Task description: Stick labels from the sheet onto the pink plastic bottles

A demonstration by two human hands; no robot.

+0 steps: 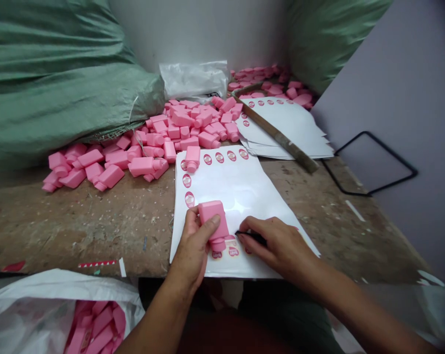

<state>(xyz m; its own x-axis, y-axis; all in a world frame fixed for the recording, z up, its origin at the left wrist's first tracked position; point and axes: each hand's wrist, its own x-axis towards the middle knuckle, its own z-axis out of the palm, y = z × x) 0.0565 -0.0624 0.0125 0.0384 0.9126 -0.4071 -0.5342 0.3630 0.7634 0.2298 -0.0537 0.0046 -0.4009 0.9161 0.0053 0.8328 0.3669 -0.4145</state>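
Note:
My left hand (195, 241) is closed around a pink plastic bottle (214, 219), its capped end tilted toward me. In my right hand (276, 241) a thin black pointed tool (257, 238) is pinched, its exact kind hard to make out. The tool's tip is close beside the bottle, at a label (230, 238) near the lower edge of the sticker sheet (240, 191). Oval red-and-white labels run along the sheet's top and left edges. Another pink bottle (192, 158) lies on the sheet's upper left corner.
Many pink bottles (185, 120) are heaped behind the sheet, beside a green sack (71, 98). A wooden stick (277, 135) lies across more sticker sheets (299, 123). A black wire frame (370, 162) leans at right. Below the table edge, a white sack (60, 285) holds bottles.

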